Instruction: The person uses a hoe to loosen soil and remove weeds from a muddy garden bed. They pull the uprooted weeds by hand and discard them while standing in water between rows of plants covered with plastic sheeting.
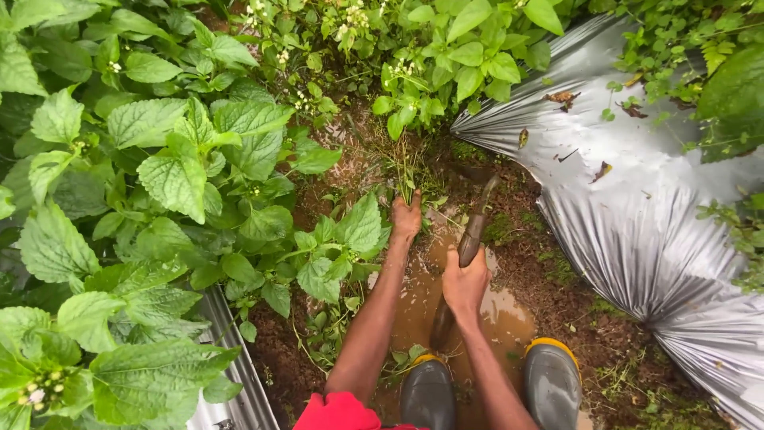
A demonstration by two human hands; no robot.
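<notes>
Muddy ground (549, 295) bears a brown puddle (493, 318), weeds, perhaps silver sheeting (637, 199).

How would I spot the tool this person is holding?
Find the muddy puddle between the silver plastic sheet and the leafy plants. Above it, the right hand grips a dark, mud-coated handled tool, the only straight, slanting thing there.
</notes>
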